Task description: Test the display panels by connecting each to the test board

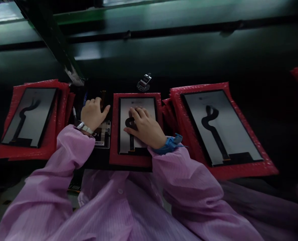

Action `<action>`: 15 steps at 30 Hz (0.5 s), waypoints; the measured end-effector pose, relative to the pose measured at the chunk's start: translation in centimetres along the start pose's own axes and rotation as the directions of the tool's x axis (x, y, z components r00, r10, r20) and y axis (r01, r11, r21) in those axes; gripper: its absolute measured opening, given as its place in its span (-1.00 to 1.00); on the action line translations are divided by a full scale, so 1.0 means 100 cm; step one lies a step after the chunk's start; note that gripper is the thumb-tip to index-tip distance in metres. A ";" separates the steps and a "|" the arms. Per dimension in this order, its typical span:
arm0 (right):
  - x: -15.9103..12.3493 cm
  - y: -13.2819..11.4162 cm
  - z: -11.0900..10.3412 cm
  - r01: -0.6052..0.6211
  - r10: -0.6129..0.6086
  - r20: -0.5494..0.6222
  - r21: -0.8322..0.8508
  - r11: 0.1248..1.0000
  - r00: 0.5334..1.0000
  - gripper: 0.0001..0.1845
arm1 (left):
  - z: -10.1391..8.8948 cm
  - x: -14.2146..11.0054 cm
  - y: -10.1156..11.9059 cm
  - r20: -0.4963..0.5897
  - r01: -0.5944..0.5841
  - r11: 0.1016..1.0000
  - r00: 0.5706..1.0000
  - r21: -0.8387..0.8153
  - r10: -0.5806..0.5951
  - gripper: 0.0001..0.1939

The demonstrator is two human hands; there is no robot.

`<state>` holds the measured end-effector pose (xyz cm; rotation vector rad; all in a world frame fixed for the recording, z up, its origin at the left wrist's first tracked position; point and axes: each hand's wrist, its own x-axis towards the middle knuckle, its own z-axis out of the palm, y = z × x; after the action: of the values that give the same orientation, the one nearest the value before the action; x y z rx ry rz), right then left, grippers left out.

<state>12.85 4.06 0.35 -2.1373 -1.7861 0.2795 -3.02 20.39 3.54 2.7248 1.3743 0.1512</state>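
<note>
In front of me a flat display panel (125, 103) with a black ribbon cable (132, 142) lies on a red bubble-wrap sheet (116, 157). My right hand (147, 129), a blue band at its wrist, rests on this panel, fingers stretched over the surface beside the cable's bend. To its left, my left hand (93, 113) is held over a dark board with a white label (102, 144), thumb apart from the fingers. Whether the left hand touches the board is hidden. Near it are a white-tipped pen-like item (74, 112) and a small blue item (85, 97).
At left, another panel (35, 117) lies on stacked red wrap (48, 152). A third panel (236, 127) tops the red wrap stack (251, 170) at right. A shiny metal clip-like piece (144, 83) sits behind the middle panel. A green frame post (53, 40) slants at upper left.
</note>
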 end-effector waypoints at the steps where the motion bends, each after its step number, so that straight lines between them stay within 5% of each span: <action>1: -0.001 0.000 0.000 -0.001 0.001 0.003 -0.001 1.000 1.000 -0.15 | 0.004 0.003 0.003 0.025 0.006 1.000 1.000 0.002 -0.006 -0.65; 6: -0.004 -0.001 -0.004 -0.009 0.009 0.010 0.041 0.999 1.000 -0.20 | 0.025 0.011 -0.008 -0.094 0.015 0.938 0.994 -0.347 -0.051 -0.45; 10: -0.003 -0.006 -0.009 -0.046 0.044 0.023 0.091 0.995 0.999 -0.20 | 0.033 0.018 -0.024 -0.124 -0.057 0.625 0.990 -0.779 -0.064 -0.51; 12: -0.002 -0.007 -0.009 -0.079 0.077 0.020 0.099 0.992 0.997 -0.21 | 0.033 0.019 -0.027 -0.130 -0.090 0.470 0.990 -0.878 -0.053 -0.55; 15: -0.003 -0.006 -0.005 -0.114 0.114 0.006 0.115 0.987 0.993 -0.28 | 0.029 0.018 -0.027 -0.174 -0.160 0.382 0.985 -0.910 -0.002 -0.56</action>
<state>12.45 3.81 1.04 -2.1600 -1.6085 0.4004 -3.71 23.32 0.47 1.7750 0.7404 0.8651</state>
